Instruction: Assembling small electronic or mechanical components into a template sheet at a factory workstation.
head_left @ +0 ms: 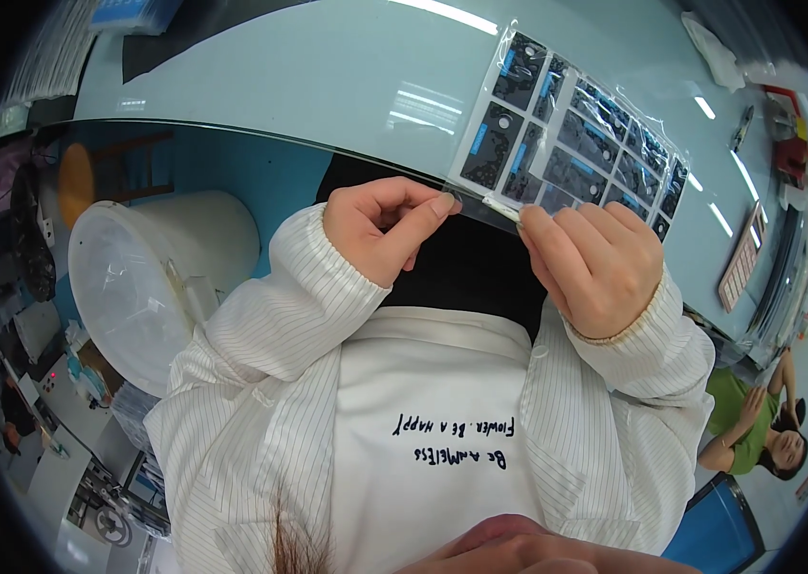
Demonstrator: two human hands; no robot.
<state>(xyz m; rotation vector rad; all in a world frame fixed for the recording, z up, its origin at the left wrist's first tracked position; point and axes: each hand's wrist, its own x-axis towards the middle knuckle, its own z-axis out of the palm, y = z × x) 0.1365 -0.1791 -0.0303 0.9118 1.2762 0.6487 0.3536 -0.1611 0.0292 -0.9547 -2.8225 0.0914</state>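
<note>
My left hand is closed in a pinch, thumb against forefinger, at the near edge of the glass-topped table. What it pinches is too small to make out; a clear film seems to pass beside the fingertips. In my right hand a slim white stick-like tool is gripped, its tip pointing left toward my left fingertips. Just beyond both hands lies a sheet of dark rectangular stickers with blue marks, in a shiny clear plastic sleeve. The sheet's near edge is partly hidden by my right hand.
The table's glass top reflects ceiling lights. A large white bucket stands left of my lap. Stacked sheets are at the far left, and a pink keypad-like panel lies at the right. Another person is at the right.
</note>
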